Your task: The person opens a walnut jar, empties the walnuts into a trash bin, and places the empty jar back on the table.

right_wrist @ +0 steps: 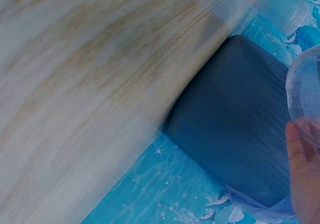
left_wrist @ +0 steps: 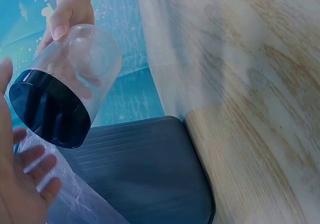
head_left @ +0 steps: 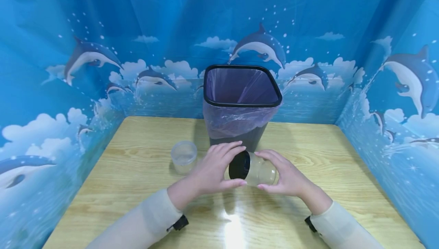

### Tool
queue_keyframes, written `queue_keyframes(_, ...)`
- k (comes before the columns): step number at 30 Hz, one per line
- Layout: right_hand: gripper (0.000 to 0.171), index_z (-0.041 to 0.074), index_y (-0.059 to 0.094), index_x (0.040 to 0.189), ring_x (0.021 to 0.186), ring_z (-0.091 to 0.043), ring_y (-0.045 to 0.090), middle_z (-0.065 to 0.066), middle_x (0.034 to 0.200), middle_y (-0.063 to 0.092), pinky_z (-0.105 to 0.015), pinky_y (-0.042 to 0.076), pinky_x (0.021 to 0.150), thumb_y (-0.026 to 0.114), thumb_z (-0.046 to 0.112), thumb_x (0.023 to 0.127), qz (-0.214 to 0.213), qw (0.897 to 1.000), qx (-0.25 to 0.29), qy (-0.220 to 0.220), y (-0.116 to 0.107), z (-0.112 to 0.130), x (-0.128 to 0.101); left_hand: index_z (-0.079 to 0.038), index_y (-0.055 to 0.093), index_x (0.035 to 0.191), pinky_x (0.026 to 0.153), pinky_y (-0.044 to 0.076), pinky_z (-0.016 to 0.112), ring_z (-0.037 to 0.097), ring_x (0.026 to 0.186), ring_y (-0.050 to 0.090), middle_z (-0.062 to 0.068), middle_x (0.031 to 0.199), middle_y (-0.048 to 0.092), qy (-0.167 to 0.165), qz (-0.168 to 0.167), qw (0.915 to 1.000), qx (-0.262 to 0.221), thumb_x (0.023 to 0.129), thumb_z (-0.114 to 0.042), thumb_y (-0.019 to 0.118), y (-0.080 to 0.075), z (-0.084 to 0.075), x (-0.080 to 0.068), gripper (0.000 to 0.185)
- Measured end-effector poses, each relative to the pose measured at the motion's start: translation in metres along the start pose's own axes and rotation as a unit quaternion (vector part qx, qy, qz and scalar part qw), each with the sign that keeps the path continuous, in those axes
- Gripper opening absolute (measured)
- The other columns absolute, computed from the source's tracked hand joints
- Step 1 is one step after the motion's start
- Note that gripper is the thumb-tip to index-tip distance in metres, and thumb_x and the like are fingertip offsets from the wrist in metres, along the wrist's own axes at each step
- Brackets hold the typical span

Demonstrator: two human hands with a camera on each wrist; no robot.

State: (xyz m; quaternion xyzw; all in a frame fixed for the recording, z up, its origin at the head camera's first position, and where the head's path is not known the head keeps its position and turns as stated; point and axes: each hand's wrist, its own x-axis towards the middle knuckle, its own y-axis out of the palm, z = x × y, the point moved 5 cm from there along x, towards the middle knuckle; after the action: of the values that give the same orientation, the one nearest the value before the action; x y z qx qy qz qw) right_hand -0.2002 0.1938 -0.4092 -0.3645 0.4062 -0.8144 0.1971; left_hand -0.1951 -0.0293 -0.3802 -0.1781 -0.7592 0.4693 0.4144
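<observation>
My right hand (head_left: 288, 174) grips a clear plastic jar (head_left: 260, 171) near its base, thumb on one side and fingers on the other. The jar lies tilted sideways above the table, and its black lid (head_left: 239, 165) points left. Around the lid end, my left hand (head_left: 214, 169) is spread; in the left wrist view its fingers (left_wrist: 37, 166) stand a little apart from the lid. Nothing is visible inside the jar. Only the jar's base end (right_wrist: 304, 87) and part of the right hand show in the right wrist view.
Just behind the hands stands a dark bin (head_left: 236, 121) lined with a purple bag, its black rim (head_left: 243, 67) facing up. A clear plastic tub (head_left: 184, 155) is on the wooden table (head_left: 137, 173), left of the bin. Blue dolphin-print curtains (head_left: 164, 20) enclose the table's back and sides.
</observation>
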Motion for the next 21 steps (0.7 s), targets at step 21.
queue_keyframes(21, 0.089, 0.019, 0.046, 0.147, 0.128, -0.023, 0.051, -0.002, 0.141, 0.053, -0.049, 0.045, 0.104, 0.089, 0.039, 0.072, 0.001, 1.0, -0.005, -0.001, 0.001, 0.002, -0.001, -0.02, 0.043, 0.15, 0.091, 0.049, 0.041, 0.019, 0.098, 0.061, -0.002, 0.104, 0.071, -0.158, 0.091, 0.9832, 0.005, 0.086, -0.079, 0.049, 0.013, 0.011, -0.003, 0.087)
